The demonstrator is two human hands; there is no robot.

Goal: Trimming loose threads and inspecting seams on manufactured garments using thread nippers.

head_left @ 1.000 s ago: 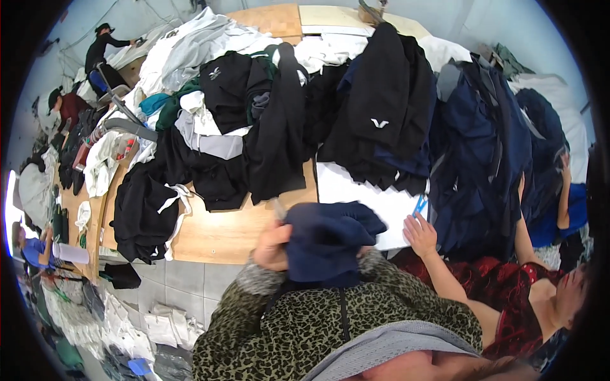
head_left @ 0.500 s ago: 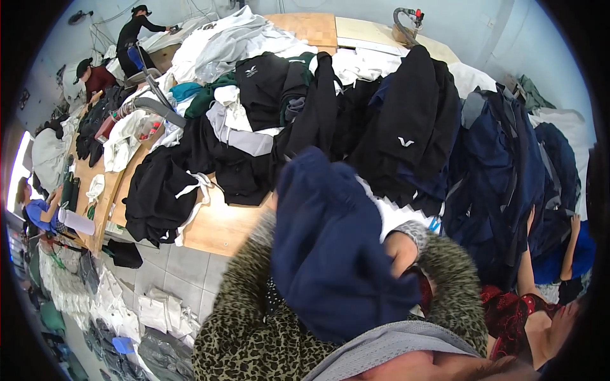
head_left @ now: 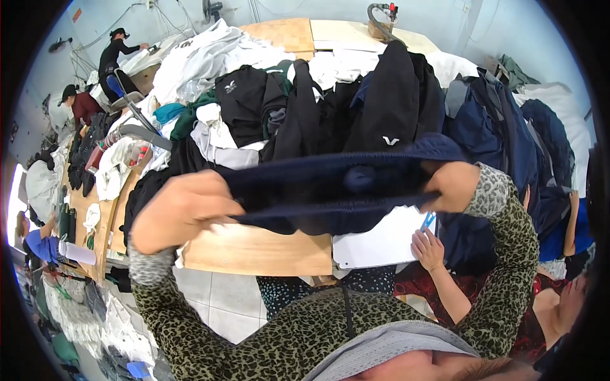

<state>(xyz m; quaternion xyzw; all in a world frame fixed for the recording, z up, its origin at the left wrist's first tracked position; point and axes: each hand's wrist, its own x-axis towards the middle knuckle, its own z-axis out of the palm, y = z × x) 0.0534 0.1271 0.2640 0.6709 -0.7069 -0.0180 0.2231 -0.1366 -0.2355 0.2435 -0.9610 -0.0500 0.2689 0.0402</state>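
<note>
A navy garment [head_left: 311,219] is stretched wide between my hands in front of my chest. Its elasticated band forms a long opening with a dark inside. My left hand [head_left: 184,209] is closed around one end of the band, slightly smeared by motion. At the other end my right hand [head_left: 459,186] grips the band with its fingers hooked into the opening. Both hands are raised above the table edge. Behind the garment lie black sweatshirts [head_left: 397,95], one bearing a white mark.
Heaped clothes cover the wooden table [head_left: 254,251], with navy jackets [head_left: 492,133] on the right. Close on my right, another person's hand [head_left: 429,249] rests by a small blue tool [head_left: 427,221] on a white board [head_left: 375,244]. More people work at the far left.
The garment was bunched and hanging in front of me; now its band is pulled out sideways. My hands have moved apart and up, and the neighbour's hand has come into sight.
</note>
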